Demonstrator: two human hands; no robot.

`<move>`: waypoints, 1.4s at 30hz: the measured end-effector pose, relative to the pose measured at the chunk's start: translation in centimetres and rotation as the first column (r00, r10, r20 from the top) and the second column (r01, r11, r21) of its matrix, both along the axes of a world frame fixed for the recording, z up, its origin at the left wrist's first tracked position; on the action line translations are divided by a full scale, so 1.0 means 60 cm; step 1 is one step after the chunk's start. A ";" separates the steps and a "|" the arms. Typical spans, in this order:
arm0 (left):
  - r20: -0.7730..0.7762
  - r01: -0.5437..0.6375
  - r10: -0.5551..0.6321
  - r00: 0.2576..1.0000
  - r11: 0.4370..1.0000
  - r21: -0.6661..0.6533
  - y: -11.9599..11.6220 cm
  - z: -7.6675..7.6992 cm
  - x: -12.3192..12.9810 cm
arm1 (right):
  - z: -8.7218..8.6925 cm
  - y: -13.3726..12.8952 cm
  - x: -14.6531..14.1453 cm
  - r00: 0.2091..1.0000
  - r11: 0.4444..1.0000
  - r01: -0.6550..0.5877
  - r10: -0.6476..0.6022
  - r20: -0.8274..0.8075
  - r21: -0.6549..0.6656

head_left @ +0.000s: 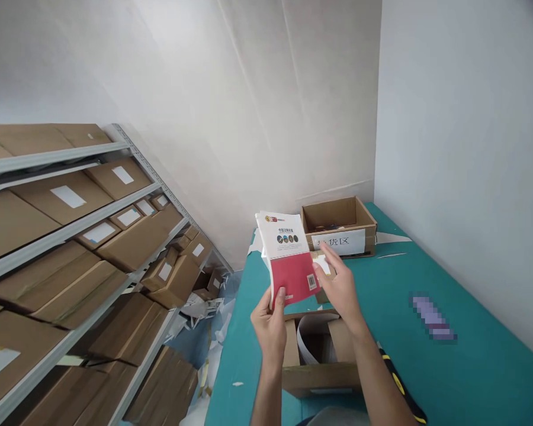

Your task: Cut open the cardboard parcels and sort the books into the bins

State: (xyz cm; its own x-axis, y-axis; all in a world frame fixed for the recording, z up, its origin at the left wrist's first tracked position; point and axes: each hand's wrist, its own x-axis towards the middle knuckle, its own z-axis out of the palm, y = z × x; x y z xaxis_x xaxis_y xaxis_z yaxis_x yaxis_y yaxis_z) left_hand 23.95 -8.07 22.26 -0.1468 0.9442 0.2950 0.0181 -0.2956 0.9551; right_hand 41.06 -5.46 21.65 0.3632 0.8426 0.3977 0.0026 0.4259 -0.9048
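Observation:
A thin paperback book, white above and red below with a barcode near its lower right corner, is held up over the table. My left hand is closed on its lower left corner, thumb on the cover. Close to the book's right edge, my right hand has its fingers stretched out and apart; whether its thumb touches the book I cannot tell. Below both hands stands an open cardboard box with a curled sheet of paper inside. A small carton with a white label is partly hidden behind my right hand.
An open cardboard bin with a Chinese-lettered label stands at the back of the green table. A black-and-yellow cutter and a blurred-out purple item lie on the right. Shelves with several cartons line the left; paper scraps litter the floor.

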 end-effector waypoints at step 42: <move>-0.601 0.370 -0.192 0.776 0.910 0.187 -0.031 -0.002 -0.004 | 0.017 -0.022 -0.035 0.958 0.989 -0.114 0.086 -0.272 -0.091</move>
State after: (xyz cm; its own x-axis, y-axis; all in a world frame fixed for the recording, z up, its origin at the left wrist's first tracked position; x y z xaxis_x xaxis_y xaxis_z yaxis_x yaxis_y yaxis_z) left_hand 23.69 -9.95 22.14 0.3865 0.7789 0.4938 0.3926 -0.6235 0.6761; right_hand 38.95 -6.80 22.64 0.3557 0.9118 0.2050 -0.2830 0.3142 -0.9062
